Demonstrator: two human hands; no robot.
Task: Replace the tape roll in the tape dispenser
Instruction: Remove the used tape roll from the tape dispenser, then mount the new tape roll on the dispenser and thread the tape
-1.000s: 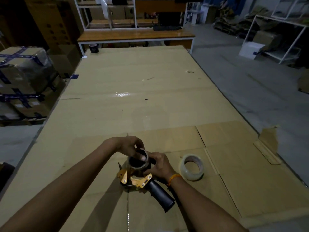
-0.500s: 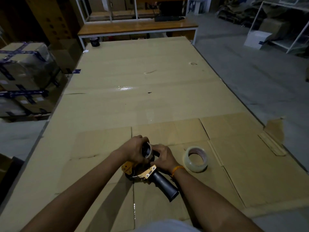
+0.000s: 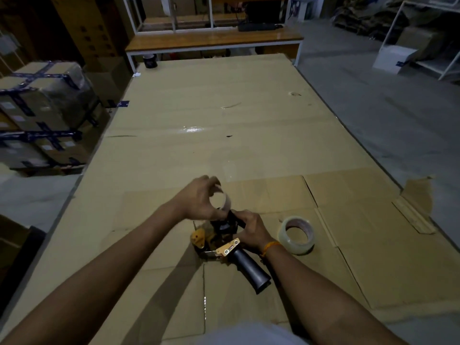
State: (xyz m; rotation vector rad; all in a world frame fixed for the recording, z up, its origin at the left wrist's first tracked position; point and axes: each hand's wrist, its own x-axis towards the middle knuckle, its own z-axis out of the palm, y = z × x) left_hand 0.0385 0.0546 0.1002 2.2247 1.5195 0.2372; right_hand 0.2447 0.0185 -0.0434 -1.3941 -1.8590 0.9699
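Note:
A yellow and black tape dispenser [image 3: 224, 245] lies on the cardboard-covered table [image 3: 224, 135], its black handle [image 3: 251, 270] pointing toward me. My right hand [image 3: 251, 226] grips the dispenser's frame by the black hub. My left hand [image 3: 199, 201] holds an empty pale tape core [image 3: 222, 199] just above the hub, tilted so I look through its hole. A fresh roll of clear tape [image 3: 297, 234] lies flat on the cardboard, right of my right hand and apart from it.
A dark tape roll [image 3: 150, 61] stands at the table's far left corner. Taped cartons [image 3: 42, 113] are stacked on the floor at left. A wooden bench [image 3: 214, 41] runs beyond the far end. A loose cardboard flap [image 3: 418, 195] hangs at the table's right edge.
My left hand has lifted the empty core up off the dispenser's hub. My right hand stays on the dispenser. The camera has tilted slightly.

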